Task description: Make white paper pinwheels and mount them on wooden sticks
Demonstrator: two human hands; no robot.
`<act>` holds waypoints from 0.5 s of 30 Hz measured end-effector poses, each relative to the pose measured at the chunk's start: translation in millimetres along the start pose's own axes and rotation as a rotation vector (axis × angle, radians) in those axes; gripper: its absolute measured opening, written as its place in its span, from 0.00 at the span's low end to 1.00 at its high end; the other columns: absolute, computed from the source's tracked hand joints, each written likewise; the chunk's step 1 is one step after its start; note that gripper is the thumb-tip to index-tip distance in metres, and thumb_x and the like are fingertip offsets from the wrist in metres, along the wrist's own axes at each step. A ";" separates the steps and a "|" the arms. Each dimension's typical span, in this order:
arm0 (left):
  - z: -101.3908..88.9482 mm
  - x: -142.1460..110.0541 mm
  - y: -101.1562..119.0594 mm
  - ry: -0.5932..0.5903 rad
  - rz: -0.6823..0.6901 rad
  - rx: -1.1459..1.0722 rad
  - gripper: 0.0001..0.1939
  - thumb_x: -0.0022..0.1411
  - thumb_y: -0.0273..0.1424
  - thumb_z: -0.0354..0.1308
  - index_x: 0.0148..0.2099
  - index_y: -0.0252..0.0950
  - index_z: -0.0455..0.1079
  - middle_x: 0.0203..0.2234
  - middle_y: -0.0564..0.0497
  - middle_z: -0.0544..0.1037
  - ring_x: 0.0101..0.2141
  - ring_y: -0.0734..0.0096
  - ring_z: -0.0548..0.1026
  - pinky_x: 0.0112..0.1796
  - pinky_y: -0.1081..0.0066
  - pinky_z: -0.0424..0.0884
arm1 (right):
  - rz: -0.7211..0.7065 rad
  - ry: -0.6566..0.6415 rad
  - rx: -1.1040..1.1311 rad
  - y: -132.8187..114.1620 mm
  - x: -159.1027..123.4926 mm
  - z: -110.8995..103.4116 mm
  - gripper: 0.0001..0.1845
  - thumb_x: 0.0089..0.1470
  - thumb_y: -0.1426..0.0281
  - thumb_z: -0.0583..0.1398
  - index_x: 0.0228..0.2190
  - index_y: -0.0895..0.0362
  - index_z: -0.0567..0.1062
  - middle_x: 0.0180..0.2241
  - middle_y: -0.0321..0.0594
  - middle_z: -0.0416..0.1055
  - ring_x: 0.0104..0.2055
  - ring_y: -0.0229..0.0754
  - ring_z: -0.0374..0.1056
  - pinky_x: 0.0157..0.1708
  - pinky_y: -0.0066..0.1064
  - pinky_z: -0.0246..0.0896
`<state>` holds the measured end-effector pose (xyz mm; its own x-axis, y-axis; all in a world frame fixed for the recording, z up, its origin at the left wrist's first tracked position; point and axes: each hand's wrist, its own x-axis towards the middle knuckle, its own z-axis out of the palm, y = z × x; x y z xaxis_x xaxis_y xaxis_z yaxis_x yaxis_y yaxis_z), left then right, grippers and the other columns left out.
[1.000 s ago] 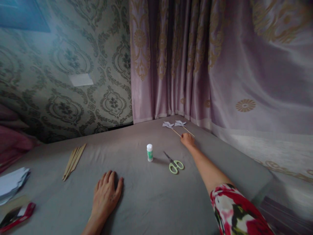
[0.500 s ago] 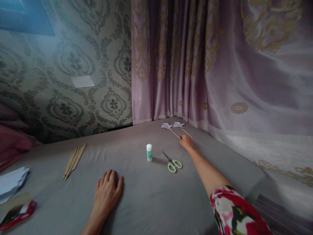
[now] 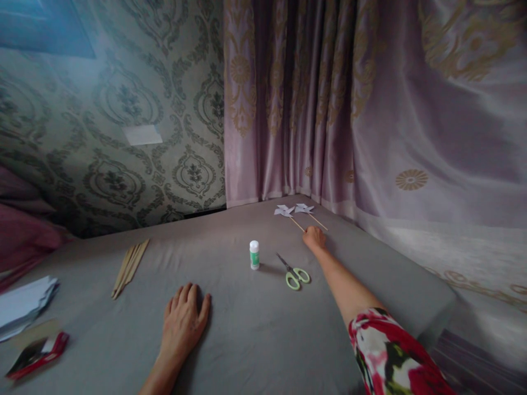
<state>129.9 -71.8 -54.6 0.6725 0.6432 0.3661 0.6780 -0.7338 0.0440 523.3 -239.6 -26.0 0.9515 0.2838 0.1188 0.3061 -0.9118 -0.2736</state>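
Note:
My right hand (image 3: 314, 238) reaches to the far part of the grey-covered surface (image 3: 247, 329), its fingers closed on the lower end of the stick of a white paper pinwheel (image 3: 284, 210). Just to the right lies a second white pinwheel (image 3: 304, 208) on a similar stick. Palm down, my left hand (image 3: 186, 318) rests on the cloth with nothing in it, fingers stretched out and the thumb apart. Between the hands a glue stick (image 3: 254, 256) with a white cap and green label stands upright. Scissors with light green handles (image 3: 297, 278) lie beside it, blades pointing away.
Several flat wooden sticks (image 3: 130, 269) lie at the left. Nearer the left edge are a stack of white paper (image 3: 27, 302) and a red-edged open packet (image 3: 39, 355) with dark contents. A lilac curtain (image 3: 284, 109) hangs behind the surface's far corner.
The view has shifted slightly, so everything on the surface sits a little farther right. Both hands keep nearly the same places, the right still at the pinwheel's stick.

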 end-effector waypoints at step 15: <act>-0.4 0.1 0.9 -0.028 -0.020 -0.002 0.29 0.66 0.42 0.38 0.56 0.26 0.65 0.56 0.36 0.69 0.58 0.51 0.64 0.57 0.57 0.58 | -0.030 -0.001 0.060 0.2 -4.4 -2.7 0.16 0.57 0.75 0.52 0.42 0.58 0.78 0.47 0.54 0.72 0.51 0.51 0.69 0.44 0.36 0.63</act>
<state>130.4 -72.5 -54.2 0.6670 0.6637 0.3386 0.6907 -0.7212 0.0531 519.1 -241.8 -24.0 0.9420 0.3106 0.1271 0.3354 -0.8836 -0.3266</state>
